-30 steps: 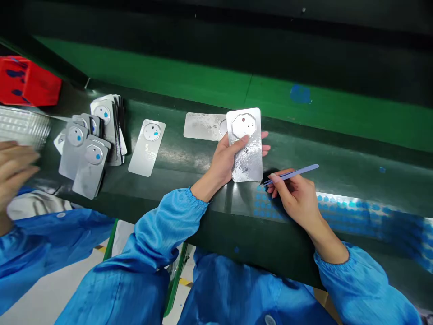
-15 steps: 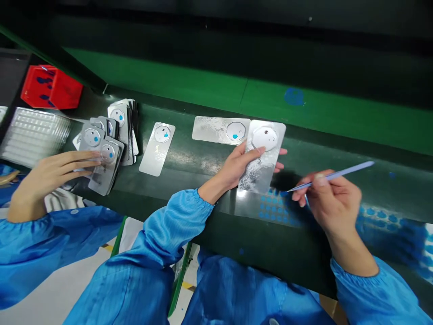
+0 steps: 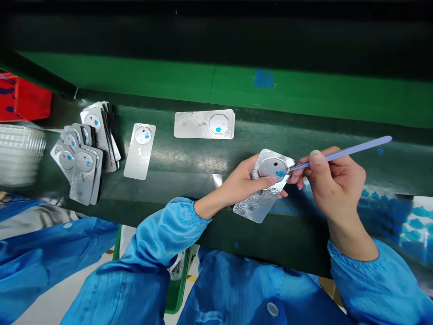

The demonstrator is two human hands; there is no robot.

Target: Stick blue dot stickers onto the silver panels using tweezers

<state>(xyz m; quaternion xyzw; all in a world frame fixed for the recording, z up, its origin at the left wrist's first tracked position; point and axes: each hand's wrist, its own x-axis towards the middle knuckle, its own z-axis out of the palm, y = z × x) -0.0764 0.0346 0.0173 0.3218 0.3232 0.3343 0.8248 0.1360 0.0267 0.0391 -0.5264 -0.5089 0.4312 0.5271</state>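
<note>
My left hand (image 3: 241,184) grips a silver plate (image 3: 264,198) with an octagonal recess, held tilted over the near edge of the dark bench. My right hand (image 3: 333,180) pinches purple tweezers (image 3: 341,153), whose tip rests at a small blue dot (image 3: 280,173) inside the plate's recess. Below and to the right of my hands lies a shiny sheet of blue dot stickers (image 3: 389,212).
One finished plate (image 3: 204,124) lies flat further back, another plate (image 3: 140,150) to its left, and a pile of several plates (image 3: 84,151) at far left. A clear ribbed tray (image 3: 18,153) and a red box (image 3: 23,97) sit at the left edge. A co-worker's blue sleeve (image 3: 40,253) fills the lower left.
My left hand lowered and tilted the plate toward me. My right hand brought the tweezers from the sticker sheet to the plate's recess, where a blue dot now shows. The co-worker's hand left the pile.
</note>
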